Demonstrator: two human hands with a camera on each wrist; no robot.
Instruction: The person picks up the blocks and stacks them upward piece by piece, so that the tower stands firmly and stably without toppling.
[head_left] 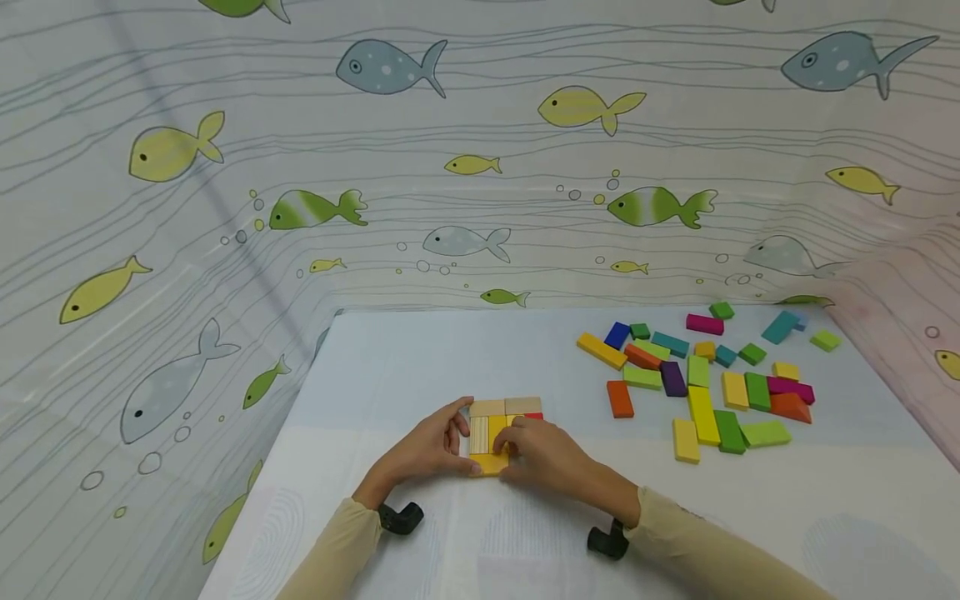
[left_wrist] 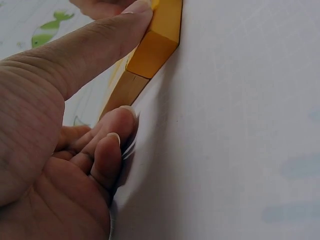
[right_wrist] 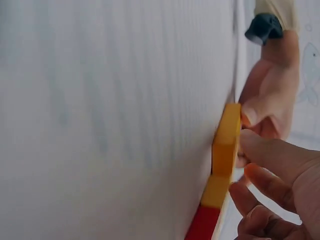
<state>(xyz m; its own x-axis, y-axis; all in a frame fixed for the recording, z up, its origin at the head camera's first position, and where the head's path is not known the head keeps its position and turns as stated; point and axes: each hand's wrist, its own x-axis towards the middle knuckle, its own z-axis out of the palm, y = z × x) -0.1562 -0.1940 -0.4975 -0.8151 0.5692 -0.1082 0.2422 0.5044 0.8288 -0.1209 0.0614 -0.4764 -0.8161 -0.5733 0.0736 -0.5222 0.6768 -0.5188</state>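
Wooden blocks lie side by side in a flat, roughly square group on the table in the head view. Pale wooden blocks (head_left: 522, 406) form its far edge, and a yellow-orange block (head_left: 487, 464) lies at its near edge. My left hand (head_left: 431, 446) spans the group's left side, its thumb touching the yellow-orange block (left_wrist: 157, 47). From the right, my right hand (head_left: 551, 454) reaches over the group. Its thumb touches the yellow-orange block (right_wrist: 223, 156) near one end, with bent fingers beside it. A red block (right_wrist: 202, 223) shows at the group's right side, partly hidden by that hand.
Several loose coloured blocks lie scattered at the right of the table, among them an orange block (head_left: 620, 399), a purple block (head_left: 673, 378) and a green block (head_left: 730, 432). A fish-patterned sheet (head_left: 480, 192) rises behind the white table (head_left: 390, 358).
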